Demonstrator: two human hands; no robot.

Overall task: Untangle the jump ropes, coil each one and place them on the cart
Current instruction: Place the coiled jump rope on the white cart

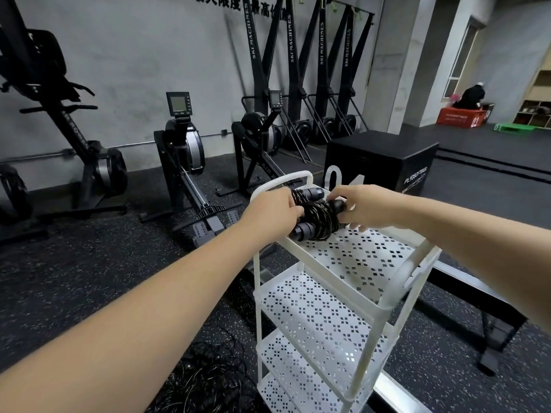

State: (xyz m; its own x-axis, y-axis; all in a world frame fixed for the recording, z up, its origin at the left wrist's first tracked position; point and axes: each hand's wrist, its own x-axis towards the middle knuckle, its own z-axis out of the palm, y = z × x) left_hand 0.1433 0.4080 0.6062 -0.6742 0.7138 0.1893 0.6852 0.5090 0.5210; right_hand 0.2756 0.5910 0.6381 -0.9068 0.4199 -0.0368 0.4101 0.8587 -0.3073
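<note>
Rowing machines (182,150): stand along the grey wall in the left half of the frame, on dark speckled floor.
Loose ropes (205,380): a black tangle on the floor at bottom centre-left, just beside the cart's lower shelves.
Left hand (269,211): at frame centre, fingers curled round the left side of the coiled rope, holding it.
Coiled jump rope (317,217): a tight black bundle between both hands, at the far end of the cart's top shelf; its thick black handles (301,231) stick out of the coil. Whether it rests on the shelf cannot be told.
Right hand (365,208): grips the right side of the same bundle, fingers wrapped over it.
Cart (295,177): white, three perforated shelves, running from centre to bottom right.
Black box (384,162): on the floor behind the cart, right of centre.
Red box (460,117): far upper right, a person seated on it.
</note>
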